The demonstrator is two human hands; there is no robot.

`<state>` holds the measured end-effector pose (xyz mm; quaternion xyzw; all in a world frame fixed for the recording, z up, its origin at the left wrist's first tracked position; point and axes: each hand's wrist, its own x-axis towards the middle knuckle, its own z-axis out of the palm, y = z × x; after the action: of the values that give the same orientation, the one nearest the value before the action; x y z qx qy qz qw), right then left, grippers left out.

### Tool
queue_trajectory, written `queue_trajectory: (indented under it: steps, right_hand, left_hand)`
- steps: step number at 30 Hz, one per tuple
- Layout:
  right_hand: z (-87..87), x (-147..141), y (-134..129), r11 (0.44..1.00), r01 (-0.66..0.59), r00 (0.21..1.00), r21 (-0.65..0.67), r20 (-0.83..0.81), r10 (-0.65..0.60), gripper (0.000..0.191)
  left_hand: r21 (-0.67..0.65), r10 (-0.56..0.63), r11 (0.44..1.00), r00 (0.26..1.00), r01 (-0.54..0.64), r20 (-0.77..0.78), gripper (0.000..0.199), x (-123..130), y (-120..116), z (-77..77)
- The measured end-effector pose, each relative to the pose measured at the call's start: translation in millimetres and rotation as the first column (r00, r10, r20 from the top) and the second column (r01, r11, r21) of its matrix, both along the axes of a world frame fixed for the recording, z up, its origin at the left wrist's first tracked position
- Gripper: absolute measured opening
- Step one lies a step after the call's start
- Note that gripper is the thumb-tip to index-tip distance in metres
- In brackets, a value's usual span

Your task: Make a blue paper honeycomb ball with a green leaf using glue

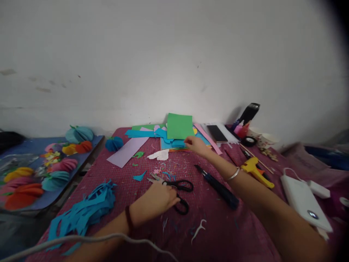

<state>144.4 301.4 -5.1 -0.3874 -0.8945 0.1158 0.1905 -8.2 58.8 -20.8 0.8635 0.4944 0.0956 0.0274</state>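
Nearest, at 12 o'clock, I have the left hand (158, 198) across the scissors (182, 185); whether it grasps them, I can't tell. At 1 o'clock lies the cutter (220, 188); a careless sweep could catch it. Farther, at 12, the right hand (196, 144) bends its fingers by the green sheet (179, 126), pinch unclear; tugging could scatter the blue paper (177, 144).

Soft, dimmish light brightens the wall (169, 80) mid-frame (the top right corner goes black), edges blurred.
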Motion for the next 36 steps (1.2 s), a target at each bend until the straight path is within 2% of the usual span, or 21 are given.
queue_trajectory:
  steps: [2,4,7,10,17,22,26,32,34,36]
  right_hand:
    - [-7.8,-10.4,2.4,0.999,-0.037,0.999,0.015,0.028,0.036,0.023]
    - [-15.5,-20.9,6.2,0.998,-0.052,0.997,0.028,0.053,0.051,0.031]
    - [-25.8,-31.8,13.7,0.998,-0.053,0.996,0.028,0.075,0.05,0.041]
    - [-33.2,-37.2,19.5,0.997,-0.067,0.994,0.025,0.084,0.065,0.045]
    - [-45.1,-39.2,26.2,0.99,-0.139,0.985,0.024,0.11,0.136,0.038]
    - [-50.6,-31.6,41.7,0.977,-0.213,0.975,-0.019,0.063,0.213,0.034]
    - [-54.5,-26.4,53.7,0.967,-0.244,0.97,-0.069,-0.002,0.245,0.028]
    - [-57.7,-29.5,59.2,0.975,-0.177,0.981,-0.134,-0.104,0.163,0.03]
    - [-53.0,-31.7,56.6,0.981,-0.134,0.982,-0.143,-0.151,0.112,0.032]
    - [-45.1,-33.2,48.3,0.982,-0.112,0.976,-0.151,-0.204,0.079,0.03]
  left_hand:
    - [-0.017,0.025,1.0,1.0,-0.025,-0.019,0.024,0.6,-7.7,0.4]
    - [-0.056,0.101,0.993,0.995,-0.102,-0.024,0.021,-3.0,-10.2,1.2]
    - [-0.107,0.217,0.97,0.976,-0.218,-0.019,0.022,-11.4,-6.3,-0.1]
    - [-0.166,0.273,0.95,0.962,-0.266,0.021,0.022,-17.7,-2.3,-4.4]
    - [-0.276,0.306,0.926,0.941,-0.259,0.144,0.019,-25.9,-7.8,-16.3]
    - [-0.25,0.284,0.943,0.924,-0.22,0.256,0.022,-30.8,-8.6,-24.1]
    - [-0.244,0.285,0.945,0.915,-0.218,0.286,0.023,-32.0,-7.5,-25.8]
    - [-0.269,0.307,0.933,0.919,-0.239,0.248,0.021,-30.7,-7.1,-25.0]
    - [-0.273,0.316,0.93,0.913,-0.245,0.259,0.021,-30.2,-7.1,-26.8]
    - [-0.27,0.347,0.926,0.875,-0.263,0.337,0.019,-30.1,-7.5,-29.1]
